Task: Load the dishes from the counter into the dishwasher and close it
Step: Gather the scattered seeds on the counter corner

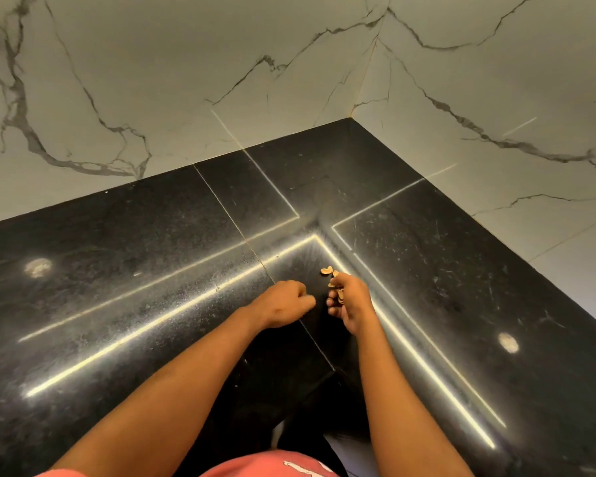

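2 walls of white marble-look tile with grey veins, a left wall (124, 74) and a right wall (503, 84), meet in an inner corner (353, 113). Below them runs an L-shaped black polished stone worktop (117, 235), speckled and scratched, with thin straight seams (227, 210) between its slabs. Its gloss mirrors long bright strips of light (172, 311) that bend along the L. A round pale light spot (38, 267) shows on the left wing and a second round spot (508, 343) on the right.

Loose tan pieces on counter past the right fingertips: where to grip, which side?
Pinch the loose tan pieces from directly above, fingertips on opposite edges. They are small and lie low on the counter, so a sideways approach would likely find nothing to catch.
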A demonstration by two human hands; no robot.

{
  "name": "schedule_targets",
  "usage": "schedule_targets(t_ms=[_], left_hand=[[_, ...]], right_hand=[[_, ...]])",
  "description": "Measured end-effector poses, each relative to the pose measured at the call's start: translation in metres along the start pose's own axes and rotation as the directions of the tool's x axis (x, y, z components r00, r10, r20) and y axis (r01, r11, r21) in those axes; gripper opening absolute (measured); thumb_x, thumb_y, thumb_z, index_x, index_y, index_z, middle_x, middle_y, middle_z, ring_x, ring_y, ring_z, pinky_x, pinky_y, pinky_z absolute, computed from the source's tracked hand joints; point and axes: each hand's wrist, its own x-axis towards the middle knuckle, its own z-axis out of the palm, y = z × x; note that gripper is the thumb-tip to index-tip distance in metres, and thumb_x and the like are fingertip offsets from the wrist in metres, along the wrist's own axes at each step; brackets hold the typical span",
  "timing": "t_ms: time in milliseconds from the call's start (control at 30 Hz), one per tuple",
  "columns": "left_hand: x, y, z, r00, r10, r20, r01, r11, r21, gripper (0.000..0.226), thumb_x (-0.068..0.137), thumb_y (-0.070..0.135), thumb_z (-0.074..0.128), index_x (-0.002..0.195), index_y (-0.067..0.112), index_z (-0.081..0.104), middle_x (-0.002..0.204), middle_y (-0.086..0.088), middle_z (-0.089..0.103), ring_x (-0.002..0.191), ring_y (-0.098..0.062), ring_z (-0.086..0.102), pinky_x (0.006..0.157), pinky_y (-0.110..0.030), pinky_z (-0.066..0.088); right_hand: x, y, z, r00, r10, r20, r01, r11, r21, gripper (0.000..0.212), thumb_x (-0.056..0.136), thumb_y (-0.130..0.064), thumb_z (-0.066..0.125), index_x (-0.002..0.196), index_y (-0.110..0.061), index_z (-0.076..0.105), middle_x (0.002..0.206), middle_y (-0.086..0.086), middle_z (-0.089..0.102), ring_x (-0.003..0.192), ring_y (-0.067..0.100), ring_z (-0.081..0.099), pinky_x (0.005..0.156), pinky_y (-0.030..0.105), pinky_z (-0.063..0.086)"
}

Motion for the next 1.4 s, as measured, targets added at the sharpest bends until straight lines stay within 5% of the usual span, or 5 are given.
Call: schedule_targets(t_ms=[267,600,867,1167,1400], left_hand=[[-0.001,0.007,0.002,0.983,-0.074,0.170,0.168,-0.038,-0.985,0.006,0.072,0.016,0.044,0.066,0.015,0.046,0.059,-0.001,0.042,0.039,-0.009,0.029,0.037,-0.014,0.020],[0.049,0.019,0.012,0.929,-0.105,-0.355,0.020,0.972,-0.236,0.025,0.091,0.041,0.064,0.110,0.026,0.069,0.100,0.001,0.071,0.096,-0.021,0.066,0.077,-0.034,0.053],[0.067,0.019,0.017,0.917,0.035,-0.397,0.047,0.980,0.195,0.021,0.093,0.041,0.062,0.110,0.031,0.071,0.108,0.001,0.072,0.103,-0.024,0.065,0.080,-0.038,0.053],[0.071,0.020,0.007,0.986,-0.064,-0.155,0.048,0.993,-0.106,0.017,0.093,0.035,0.065,0.082,0.023,0.060,0.075,0.001,0.061,0.070,-0.016,0.061,0.059,-0.027,0.046],[0.040,0.024,0.003,0.975,0.018,0.223,0.224,-0.100,-0.969,0.008,0.083,0.019,0.048,0.076,0.017,0.049,0.056,0.003,0.039,0.040,-0.007,0.036,0.036,-0.015,0.028]], right_hand=[[0.009,-0.010,-0.027,0.995,-0.033,-0.091,0.038,0.998,0.043,0.035,0.093,-0.031,0.056,0.063,-0.014,0.051,0.056,0.003,0.051,0.044,0.014,0.048,0.038,0.021,0.034],[0.022,-0.013,-0.024,0.926,-0.376,0.015,0.249,0.582,-0.774,0.014,0.094,-0.039,0.057,0.103,-0.029,0.050,0.093,-0.005,0.060,0.083,0.017,0.057,0.066,0.032,0.040],[0.023,-0.020,-0.017,0.921,-0.382,0.075,0.222,0.357,-0.907,0.026,0.093,-0.045,0.058,0.108,-0.025,0.053,0.104,0.001,0.062,0.096,0.025,0.055,0.069,0.033,0.037],[0.037,-0.013,-0.024,0.931,-0.364,0.032,0.296,0.700,-0.650,0.016,0.087,-0.024,0.066,0.078,-0.019,0.054,0.069,-0.003,0.054,0.059,0.014,0.049,0.055,0.027,0.036],[0.022,-0.020,-0.052,0.999,-0.039,-0.030,0.047,0.952,0.303,0.016,0.081,-0.008,0.038,0.069,-0.013,0.047,0.052,0.001,0.041,0.039,0.012,0.036,0.036,0.016,0.021]])
